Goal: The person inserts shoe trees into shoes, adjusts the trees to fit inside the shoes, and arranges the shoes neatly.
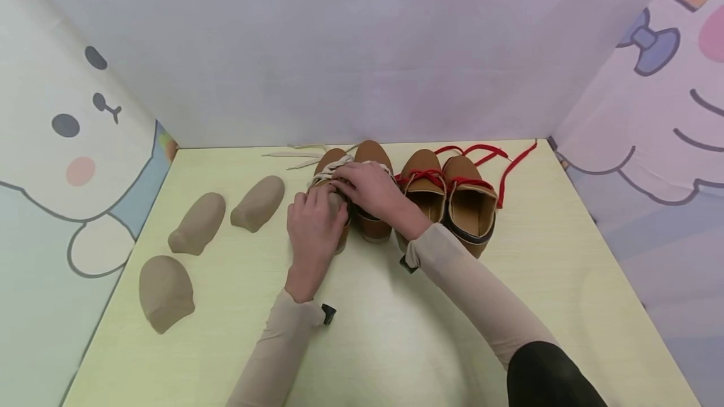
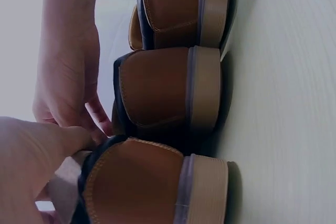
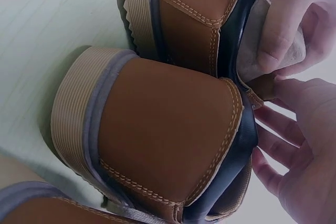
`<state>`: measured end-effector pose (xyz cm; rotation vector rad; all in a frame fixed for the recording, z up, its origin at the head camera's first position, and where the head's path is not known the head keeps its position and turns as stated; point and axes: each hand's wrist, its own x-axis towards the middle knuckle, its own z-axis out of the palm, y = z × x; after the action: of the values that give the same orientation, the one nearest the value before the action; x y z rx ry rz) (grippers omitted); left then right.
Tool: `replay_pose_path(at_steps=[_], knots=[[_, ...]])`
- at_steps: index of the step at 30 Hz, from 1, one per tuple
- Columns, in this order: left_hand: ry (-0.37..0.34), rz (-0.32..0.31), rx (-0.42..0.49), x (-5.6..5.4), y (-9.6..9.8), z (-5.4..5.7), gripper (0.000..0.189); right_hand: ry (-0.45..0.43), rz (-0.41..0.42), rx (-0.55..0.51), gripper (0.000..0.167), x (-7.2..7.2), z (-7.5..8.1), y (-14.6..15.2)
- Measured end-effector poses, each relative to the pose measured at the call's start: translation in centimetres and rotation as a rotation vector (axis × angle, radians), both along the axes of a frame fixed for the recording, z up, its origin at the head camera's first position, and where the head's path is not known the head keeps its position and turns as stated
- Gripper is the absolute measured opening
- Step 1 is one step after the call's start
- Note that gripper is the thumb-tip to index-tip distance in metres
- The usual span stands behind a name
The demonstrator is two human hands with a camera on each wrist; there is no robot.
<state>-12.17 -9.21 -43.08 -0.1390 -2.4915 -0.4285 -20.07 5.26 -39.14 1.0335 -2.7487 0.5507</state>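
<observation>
At the left end of a row of brown shoes, a shoe with pale laces (image 1: 330, 159) stands under both hands. My left hand (image 1: 317, 218) holds a grey-beige foam shoe insert (image 3: 252, 45), its thumb against the insert's side. The insert's lower part is hidden inside the shoe's opening. My right hand (image 1: 373, 187) lies across the laces from the right. In the right wrist view, the right thumb and fingers (image 3: 278, 153) pinch the edge of the same shoe's opening, close to the insert. A second shoe with pale laces (image 1: 370, 152) stands alongside.
Two brown shoes with red laces, one nearer (image 1: 424, 162) and one at the right end (image 1: 472, 231), complete the row. Three more foam inserts (image 1: 257, 203) (image 1: 198, 223) (image 1: 166, 294) lie on the pale table (image 1: 367, 331) at left. A wall (image 1: 362, 49) rises behind the shoes.
</observation>
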Motion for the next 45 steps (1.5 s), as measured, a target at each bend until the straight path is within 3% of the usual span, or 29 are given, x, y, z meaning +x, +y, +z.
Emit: replay_pose_path(at_steps=[4, 8, 11, 17, 23, 31, 37, 45], knots=[[-0.072, -0.068, 0.094, 0.5, -0.6, 0.2, 0.053, -0.016, 0.011, -0.008, 0.022, 0.1, 0.0, -0.1], [-0.135, -0.192, 0.243, 1.1, -1.3, 0.2, 0.058, -0.024, 0.011, -0.015, 0.021, 0.3, 0.0, 0.1], [-0.151, -0.242, 0.334, 1.5, -1.7, 0.2, 0.060, -0.027, 0.006, -0.022, 0.019, 0.5, 0.0, 0.3], [-0.155, -0.188, 0.449, 2.1, -1.9, 0.2, 0.070, -0.024, 0.027, -0.049, 0.019, 1.1, -0.2, 0.6], [-0.245, -0.169, 0.599, 2.2, -2.2, -0.3, 0.077, 0.022, 0.053, -0.096, 0.022, 2.0, -0.3, 1.0], [-0.396, -0.189, 0.865, 2.4, -2.5, -1.9, 0.080, -0.104, 0.169, -0.171, 0.032, 3.3, -0.1, 1.3], [-0.380, -0.214, 0.952, 2.4, -2.3, -2.5, 0.073, -0.167, 0.181, -0.146, 0.048, 3.7, -0.3, 1.3], [-0.311, -0.236, 0.963, 2.6, -1.7, -2.9, 0.068, -0.117, 0.198, -0.135, 0.056, 3.7, -0.9, 1.2]])
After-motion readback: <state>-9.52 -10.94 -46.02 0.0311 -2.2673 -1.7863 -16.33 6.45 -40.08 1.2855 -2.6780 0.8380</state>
